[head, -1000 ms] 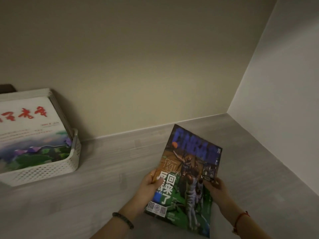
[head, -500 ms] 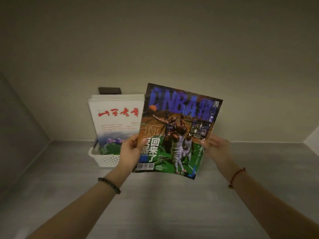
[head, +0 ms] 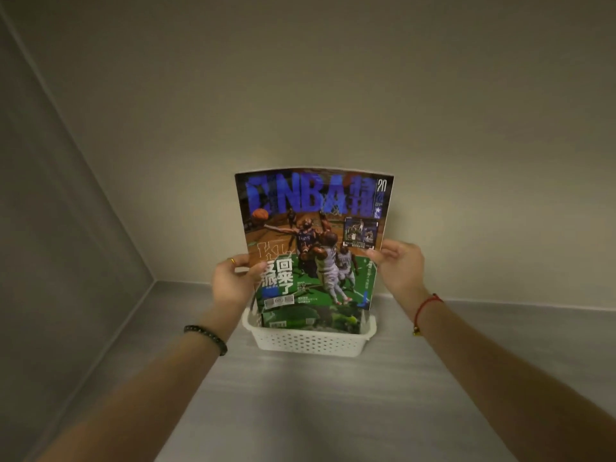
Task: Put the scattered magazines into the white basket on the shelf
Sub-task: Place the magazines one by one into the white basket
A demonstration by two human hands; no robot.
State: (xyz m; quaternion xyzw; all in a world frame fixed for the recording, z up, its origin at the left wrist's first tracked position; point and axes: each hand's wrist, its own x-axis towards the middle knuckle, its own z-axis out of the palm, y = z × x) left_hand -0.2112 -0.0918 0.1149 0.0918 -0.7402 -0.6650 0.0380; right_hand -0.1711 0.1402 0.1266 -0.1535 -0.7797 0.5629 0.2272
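A basketball magazine [head: 315, 235] with a blue title and green court cover stands upright over the white perforated basket [head: 310, 340] on the grey shelf. Its lower edge hangs just above the basket's rim. My left hand [head: 233, 281] pinches the magazine's left edge, thumb on the cover. My right hand [head: 398, 266] pinches its right edge. Behind it, a strip of another magazine [head: 310, 318] with a green cover shows inside the basket; the rest of what the basket holds is hidden.
The shelf surface [head: 316, 401] runs toward me in front of the basket. A back wall [head: 316, 95] stands right behind the basket and a side wall [head: 60, 245] closes the left. The shelf stretches to the right.
Both hands have carried the magazine left and turned it upright, from beside the basket to directly over it. It now hides the white magazine that showed in the basket.
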